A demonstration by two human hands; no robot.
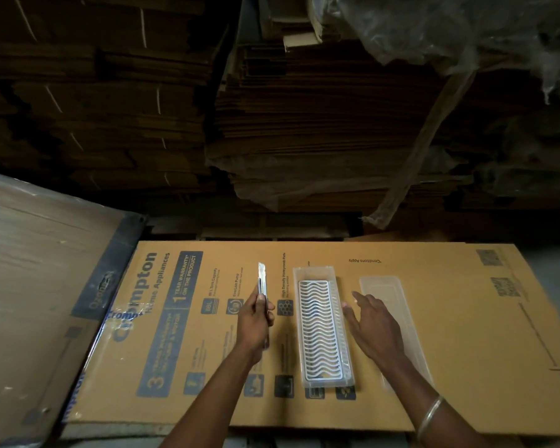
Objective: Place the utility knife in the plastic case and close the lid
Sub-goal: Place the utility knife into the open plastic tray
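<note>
My left hand (255, 321) holds the utility knife (262, 282) upright, its metal end pointing away from me, just left of the plastic case. The clear plastic case (346, 344) lies open on the flat cardboard, with a white wavy grid insert (319, 331) inside it. My right hand (374, 321) hovers with fingers spread just right of the case, between it and the clear lid (385, 286). The lid lies flat to the right of the case, partly hidden under my right forearm.
A flattened printed cardboard box (450, 318) serves as the work surface. Tall stacks of flattened cartons (304, 124) rise behind it. A plastic-wrapped board (29, 270) leans at the left. A metal bangle (430, 415) sits on my right wrist.
</note>
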